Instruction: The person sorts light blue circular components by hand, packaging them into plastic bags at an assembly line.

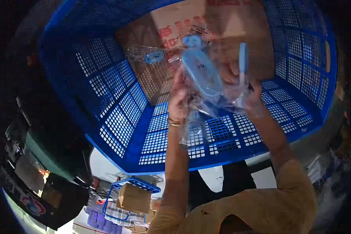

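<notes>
My left hand [177,99], with a thin bracelet at the wrist, is closed on the side of a clear plastic-wrapped container with a light-blue oval lid [202,72]. Loose clear wrap hangs below it. My right hand [254,99] is closed around a second wrapped piece with a light-blue edge [243,58], seen side-on and upright. Both hands are over the inside of a blue plastic basket [134,169]. Beyond them, another bagged light-blue oval piece [154,57] and a further light-blue one [192,40] lie near the cardboard. Motion blur hides some fingers.
A cardboard sheet or box [257,31] with red printed characters is inside the basket, toward its far side. Outside, at the lower left, a blue trolley [138,183] carries a cardboard box [133,197]. Dark bulky items [54,156] are at the left.
</notes>
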`<state>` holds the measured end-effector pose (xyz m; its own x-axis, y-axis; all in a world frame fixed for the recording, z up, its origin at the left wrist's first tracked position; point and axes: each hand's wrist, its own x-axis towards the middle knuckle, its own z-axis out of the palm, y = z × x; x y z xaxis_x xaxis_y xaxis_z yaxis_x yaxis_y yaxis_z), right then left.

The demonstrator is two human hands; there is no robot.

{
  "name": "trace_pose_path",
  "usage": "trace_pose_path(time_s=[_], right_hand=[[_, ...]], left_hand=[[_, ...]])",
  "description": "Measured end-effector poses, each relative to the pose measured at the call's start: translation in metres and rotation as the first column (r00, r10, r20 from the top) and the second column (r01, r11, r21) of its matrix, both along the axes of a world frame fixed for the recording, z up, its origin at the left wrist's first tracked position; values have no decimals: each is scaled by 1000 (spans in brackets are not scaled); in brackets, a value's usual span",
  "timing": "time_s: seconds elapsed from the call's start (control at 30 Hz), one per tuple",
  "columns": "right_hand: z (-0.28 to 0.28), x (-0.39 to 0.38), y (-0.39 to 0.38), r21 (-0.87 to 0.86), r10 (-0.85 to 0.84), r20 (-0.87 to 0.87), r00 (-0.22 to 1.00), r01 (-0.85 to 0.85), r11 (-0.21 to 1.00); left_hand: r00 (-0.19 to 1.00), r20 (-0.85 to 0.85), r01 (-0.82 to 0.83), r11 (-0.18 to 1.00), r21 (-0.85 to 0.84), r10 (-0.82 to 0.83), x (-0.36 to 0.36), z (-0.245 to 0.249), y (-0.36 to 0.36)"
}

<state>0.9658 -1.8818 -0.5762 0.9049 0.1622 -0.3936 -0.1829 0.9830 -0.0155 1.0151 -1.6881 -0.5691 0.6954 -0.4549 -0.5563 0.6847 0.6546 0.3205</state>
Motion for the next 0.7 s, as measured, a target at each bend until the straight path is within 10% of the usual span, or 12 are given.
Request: trace_pose_path(time_s=[0.07, 0.47, 0.53, 0.6, 0.63, 0.67, 0.7], right_hand=[[-4, -4, 2, -2, -8, -1, 1000, 8, 1000], [-10, -3, 5, 96, 321, 278, 905, -359, 928], [-39, -9, -9, 156, 376, 235, 897, -416, 896], [-74, -27, -22, -314, 410, -193, 892, -452, 835], [-88, -11, -41, 434, 278, -471, 837, -54, 899], [-132, -11, -50, -186, 229, -464, 856, -347, 919], [-169, -14, -52, -722, 204, -429, 880, -469, 508]], left_hand=[[988, -124, -110, 974, -197, 87, 1, -2, 6], [959, 105, 191, 876, 443, -263, -22, 9, 74], [956, 152, 78, 717, 692, -251, -22, 37, 71], [867, 241, -21, 450, 893, -437, -31, 76, 69], [866, 234, -10, 452, 892, -441, -38, 98, 67], [780, 218, -99, 228, 969, -587, -45, 119, 66], [681, 162, -225, 7, 974, -714, -49, 130, 67]])
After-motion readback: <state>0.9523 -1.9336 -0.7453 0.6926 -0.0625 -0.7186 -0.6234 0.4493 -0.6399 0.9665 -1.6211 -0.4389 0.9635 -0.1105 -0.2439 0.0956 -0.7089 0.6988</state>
